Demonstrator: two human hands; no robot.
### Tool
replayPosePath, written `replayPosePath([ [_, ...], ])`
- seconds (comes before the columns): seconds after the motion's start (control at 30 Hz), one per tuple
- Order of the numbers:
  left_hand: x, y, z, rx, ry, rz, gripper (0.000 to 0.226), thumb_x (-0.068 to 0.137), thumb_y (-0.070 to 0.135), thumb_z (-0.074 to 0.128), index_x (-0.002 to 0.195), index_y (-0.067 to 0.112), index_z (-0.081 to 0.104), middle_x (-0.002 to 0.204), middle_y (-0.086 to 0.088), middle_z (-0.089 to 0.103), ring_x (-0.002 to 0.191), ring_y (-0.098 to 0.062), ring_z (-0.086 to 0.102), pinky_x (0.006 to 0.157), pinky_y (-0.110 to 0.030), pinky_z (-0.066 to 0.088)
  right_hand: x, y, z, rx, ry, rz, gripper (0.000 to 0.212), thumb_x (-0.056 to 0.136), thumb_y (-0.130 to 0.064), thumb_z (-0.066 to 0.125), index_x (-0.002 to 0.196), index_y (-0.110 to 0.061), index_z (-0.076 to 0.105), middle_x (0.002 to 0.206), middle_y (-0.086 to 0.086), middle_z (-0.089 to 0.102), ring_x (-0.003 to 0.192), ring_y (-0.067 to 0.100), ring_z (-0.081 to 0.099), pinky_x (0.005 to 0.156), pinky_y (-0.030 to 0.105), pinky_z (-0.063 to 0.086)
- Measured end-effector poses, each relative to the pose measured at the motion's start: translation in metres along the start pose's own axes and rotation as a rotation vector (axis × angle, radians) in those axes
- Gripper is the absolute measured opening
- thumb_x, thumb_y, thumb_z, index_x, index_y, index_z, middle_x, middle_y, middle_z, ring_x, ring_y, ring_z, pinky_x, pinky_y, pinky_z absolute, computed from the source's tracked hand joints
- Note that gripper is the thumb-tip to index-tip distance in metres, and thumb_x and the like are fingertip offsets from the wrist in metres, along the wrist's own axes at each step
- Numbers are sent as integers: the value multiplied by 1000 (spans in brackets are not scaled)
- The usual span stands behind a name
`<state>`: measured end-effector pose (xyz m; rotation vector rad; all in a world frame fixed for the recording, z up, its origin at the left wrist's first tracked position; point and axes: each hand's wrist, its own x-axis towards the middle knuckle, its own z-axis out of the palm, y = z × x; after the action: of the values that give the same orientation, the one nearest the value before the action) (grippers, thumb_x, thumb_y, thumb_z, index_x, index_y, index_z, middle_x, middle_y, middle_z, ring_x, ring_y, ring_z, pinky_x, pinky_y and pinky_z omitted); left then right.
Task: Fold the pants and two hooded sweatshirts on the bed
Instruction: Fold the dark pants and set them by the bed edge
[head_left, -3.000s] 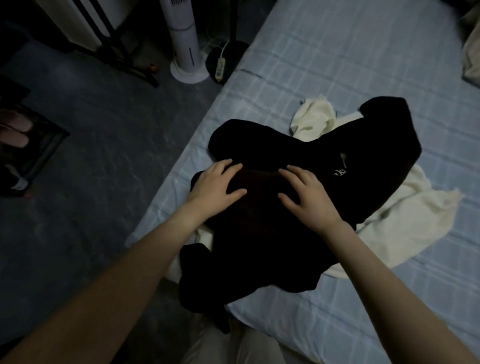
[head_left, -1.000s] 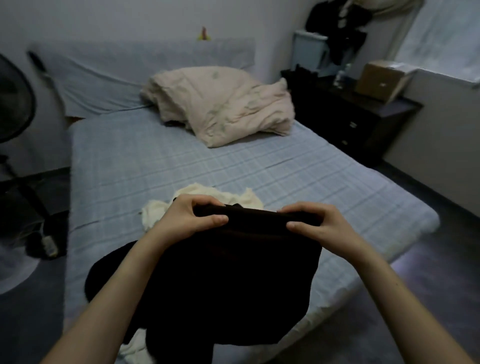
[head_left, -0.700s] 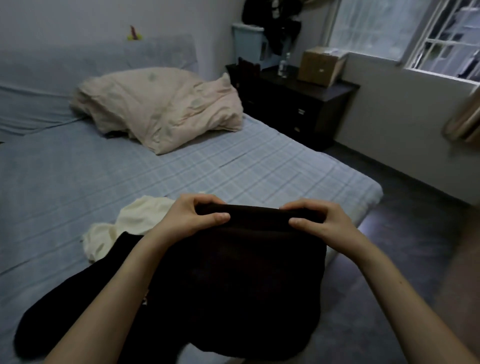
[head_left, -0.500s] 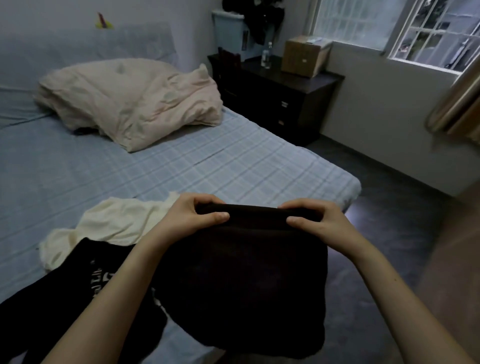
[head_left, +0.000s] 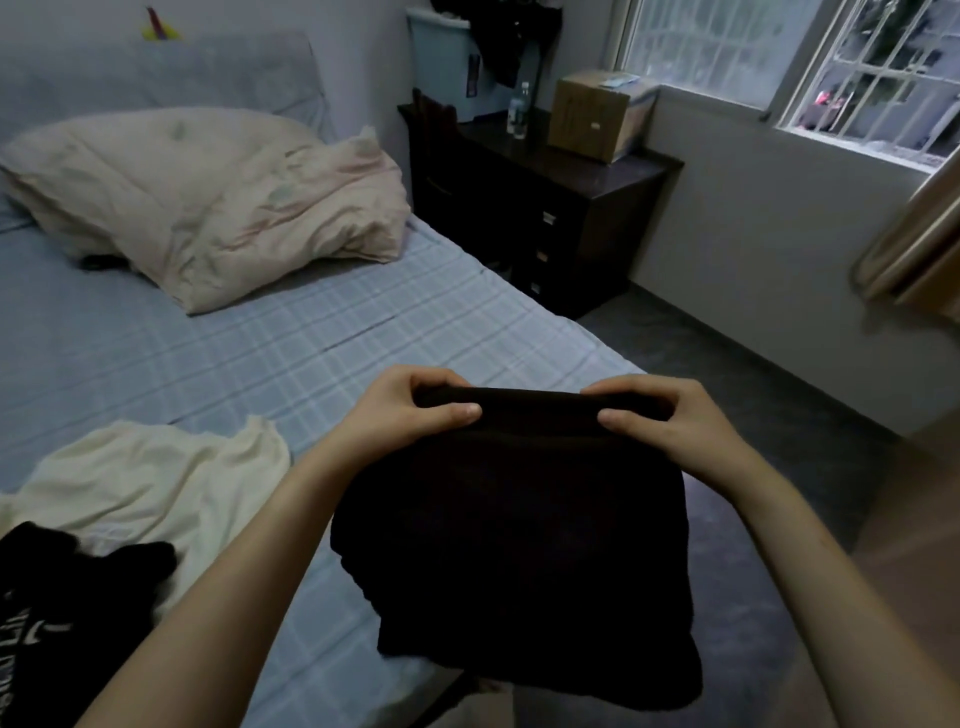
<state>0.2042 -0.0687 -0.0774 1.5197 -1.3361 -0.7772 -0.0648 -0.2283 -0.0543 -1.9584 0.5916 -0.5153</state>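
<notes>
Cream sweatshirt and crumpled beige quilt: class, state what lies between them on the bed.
Head view: only bare blue checked bed sheet lies between the cream sweatshirt and the beige quilt.

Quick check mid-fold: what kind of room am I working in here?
A bedroom, most likely in a home: a bed with a checked blue sheet, a bundled cream duvet at its head, and a dark chest of drawers beside it, near a barred window.

Left hand (head_left: 408, 410), right hand (head_left: 675, 426) raised, fingers (head_left: 434, 375) pinching pants (head_left: 519, 545) edge.
</notes>
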Motion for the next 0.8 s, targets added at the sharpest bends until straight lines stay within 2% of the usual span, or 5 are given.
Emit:
replayPosePath([
  [0.37,173,-30,-24,-15,56,8,7,85,32,75,90,37,76,88,12,75,82,0,71,70,-6,47,165,39,-87,-108,-80,-5,26,87,-24,75,109,-39,75,112,-14,74,108,4,67,90,13,50],
  [0.5,228,-24,-30,-43,131,37,6,86,28,75,90,32,76,86,11,75,80,0,70,68,-7,48,226,21,-124,-161,-88,-45,26,79,-33,75,104,-39,77,108,-13,75,104,4,69,87,13,50],
  [0.6,272,-12,-28,-105,193,78,8,86,28,75,93,26,77,87,7,75,81,-4,70,69,-9,49,266,4,-164,-220,-97,-77,27,77,-31,75,105,-32,79,107,-11,76,104,5,70,87,14,51],
  [0.7,314,1,-23,-137,253,134,6,85,27,75,91,29,76,85,9,75,79,-1,69,67,-9,48,301,-17,-205,-301,-123,-105,32,77,-27,76,109,-23,77,105,-7,77,102,8,70,87,17,53],
  [0.8,351,11,-21,-160,290,172,7,87,30,74,91,35,74,85,15,74,80,1,69,67,-8,47,336,-35,-238,-363,-164,-135,32,77,-25,77,109,-25,77,103,-8,77,98,4,70,84,13,52],
])
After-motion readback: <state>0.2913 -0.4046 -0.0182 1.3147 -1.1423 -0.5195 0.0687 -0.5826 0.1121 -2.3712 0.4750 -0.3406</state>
